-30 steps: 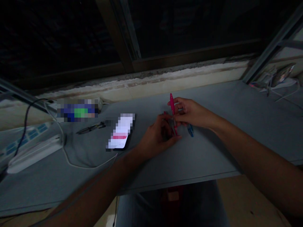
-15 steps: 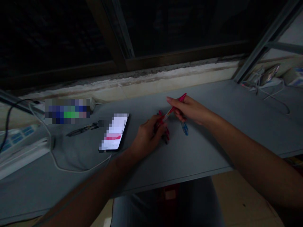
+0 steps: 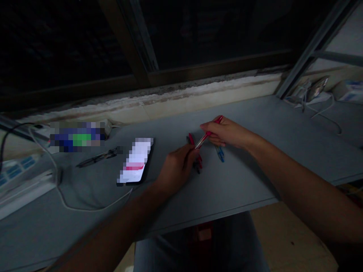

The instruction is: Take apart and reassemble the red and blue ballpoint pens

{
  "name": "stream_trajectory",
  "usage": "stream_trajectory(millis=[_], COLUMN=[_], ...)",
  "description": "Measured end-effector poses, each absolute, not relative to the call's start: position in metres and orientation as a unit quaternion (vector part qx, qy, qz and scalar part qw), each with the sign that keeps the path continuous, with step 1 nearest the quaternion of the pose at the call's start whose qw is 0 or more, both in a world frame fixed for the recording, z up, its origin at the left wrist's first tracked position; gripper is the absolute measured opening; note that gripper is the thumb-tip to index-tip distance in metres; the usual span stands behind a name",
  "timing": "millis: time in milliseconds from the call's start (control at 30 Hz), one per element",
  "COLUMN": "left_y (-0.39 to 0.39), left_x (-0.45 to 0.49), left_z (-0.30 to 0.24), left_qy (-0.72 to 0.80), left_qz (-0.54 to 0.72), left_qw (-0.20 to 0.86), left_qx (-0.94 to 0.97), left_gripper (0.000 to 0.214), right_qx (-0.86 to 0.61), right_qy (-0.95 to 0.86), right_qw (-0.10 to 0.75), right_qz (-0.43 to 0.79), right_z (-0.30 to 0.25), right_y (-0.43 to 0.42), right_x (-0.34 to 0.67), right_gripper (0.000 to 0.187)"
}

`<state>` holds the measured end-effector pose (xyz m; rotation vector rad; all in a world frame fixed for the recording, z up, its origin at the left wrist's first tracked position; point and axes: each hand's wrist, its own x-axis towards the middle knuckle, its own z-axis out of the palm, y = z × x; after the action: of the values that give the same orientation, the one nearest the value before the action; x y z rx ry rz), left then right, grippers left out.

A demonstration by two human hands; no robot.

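A red pen (image 3: 202, 139) with a clear barrel slants between my two hands above the desk. My right hand (image 3: 231, 133) is closed around its upper, red end, thumb along the top. The fingers of my left hand (image 3: 174, 166) pinch the lower end and hide its tip. Under and beside the left fingertips lie a red pen (image 3: 200, 162) and a dark one close together on the desk, partly covered by that hand. Just below the right hand's fingers, a blue pen (image 3: 220, 154) rests on the desk, its upper part hidden.
Left of my left hand lies a lit phone (image 3: 136, 162) on the grey desk (image 3: 227, 189). Further left are dark pens (image 3: 98, 158), a white cable (image 3: 85, 209) and a blurred-out colourful item (image 3: 78, 136). Cables and packets (image 3: 314, 92) sit at the far right.
My left fingers have closed over the pen's lower end, covering the red part that showed there. The pen stays between both hands. The view has shifted slightly.
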<state>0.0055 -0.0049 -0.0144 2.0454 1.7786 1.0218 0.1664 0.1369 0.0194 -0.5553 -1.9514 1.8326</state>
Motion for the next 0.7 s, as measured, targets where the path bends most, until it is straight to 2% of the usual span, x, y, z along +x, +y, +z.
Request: stream_trajectory(millis=[100, 167, 333, 533, 567, 633, 700], left_y=[-0.005, -0.003, 0.003, 0.005, 0.006, 0.006, 0.007], left_x=[0.007, 0.004, -0.002, -0.003, -0.004, -0.004, -0.004], left_z=[-0.012, -0.012, -0.013, -0.016, -0.016, -0.018, -0.018], left_qy=[0.604, 0.613, 0.627, 0.628, 0.63, 0.633, 0.634], left_qz=[0.355, 0.358, 0.358, 0.353, 0.351, 0.346, 0.343], left_qw=[0.175, 0.174, 0.141, 0.138, 0.138, 0.14, 0.149], left_qx=[0.692, 0.683, 0.677, 0.679, 0.679, 0.678, 0.677], left_gripper=[0.034, 0.036, 0.034, 0.034, 0.034, 0.033, 0.033], right_qx=[-0.152, -0.151, -0.2, -0.191, -0.211, -0.233, -0.227], right_qy=[-0.741, -0.746, -0.747, -0.727, -0.723, -0.728, -0.722], right_qw=[0.155, 0.161, 0.206, 0.252, 0.262, 0.274, 0.26], right_qz=[0.636, 0.628, 0.599, 0.609, 0.604, 0.583, 0.6], right_z=[0.023, 0.024, 0.022, 0.02, 0.019, 0.017, 0.015], right_y=[0.148, 0.155, 0.169, 0.171, 0.171, 0.171, 0.172], right_x=[0.173, 0.177, 0.18, 0.177, 0.176, 0.173, 0.171], right_gripper=[0.043, 0.032, 0.041, 0.026, 0.026, 0.036, 0.033])
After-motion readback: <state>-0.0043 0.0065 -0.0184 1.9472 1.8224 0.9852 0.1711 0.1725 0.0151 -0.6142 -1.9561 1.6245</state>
